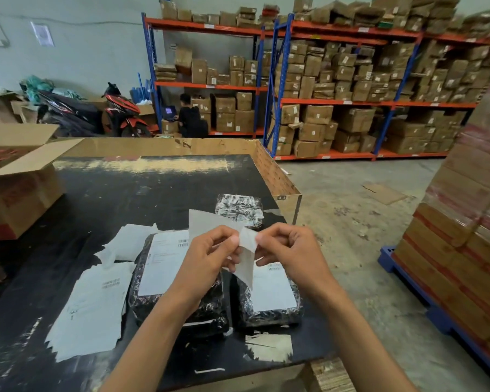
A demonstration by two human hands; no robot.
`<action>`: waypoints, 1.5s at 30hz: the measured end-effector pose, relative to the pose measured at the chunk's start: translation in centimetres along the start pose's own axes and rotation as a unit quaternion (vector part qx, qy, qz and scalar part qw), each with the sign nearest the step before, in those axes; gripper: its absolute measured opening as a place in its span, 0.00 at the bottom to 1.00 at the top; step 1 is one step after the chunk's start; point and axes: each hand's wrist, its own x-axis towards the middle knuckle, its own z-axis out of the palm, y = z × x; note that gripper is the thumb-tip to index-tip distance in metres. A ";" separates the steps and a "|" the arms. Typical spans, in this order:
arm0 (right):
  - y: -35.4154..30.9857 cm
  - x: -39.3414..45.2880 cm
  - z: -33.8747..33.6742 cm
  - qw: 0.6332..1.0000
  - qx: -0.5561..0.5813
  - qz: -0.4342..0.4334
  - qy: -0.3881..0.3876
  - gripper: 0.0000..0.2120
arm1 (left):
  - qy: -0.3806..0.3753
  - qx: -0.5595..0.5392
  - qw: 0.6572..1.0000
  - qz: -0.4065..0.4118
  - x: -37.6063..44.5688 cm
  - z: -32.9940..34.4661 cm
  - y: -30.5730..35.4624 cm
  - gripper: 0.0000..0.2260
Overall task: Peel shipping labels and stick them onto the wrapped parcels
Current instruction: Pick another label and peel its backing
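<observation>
Pinching one shipping label [248, 244] between them above the black bench [111, 193], the left hand [207, 256] and right hand [289, 250] are separating backing from sticker, presumably for the unlabelled wrapped parcel [239, 209] lying behind two labelled parcels [269, 295].

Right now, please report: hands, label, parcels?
Left hand and right hand both pinch one label, peeling. Two parcels below already labelled; far parcel bare. Nothing blocking.

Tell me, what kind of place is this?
Most likely a warehouse packing station: blue-and-orange steel racks stacked with brown cardboard boxes, and black plastic-wrapped parcels with white shipping labels on a black worktable.
</observation>
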 end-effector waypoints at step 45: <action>6.5 14.7 9.1 0.974 0.033 0.142 0.173 0.05 | 0.530 -0.125 0.783 -0.302 10.7 -26.8 -17.0 0.13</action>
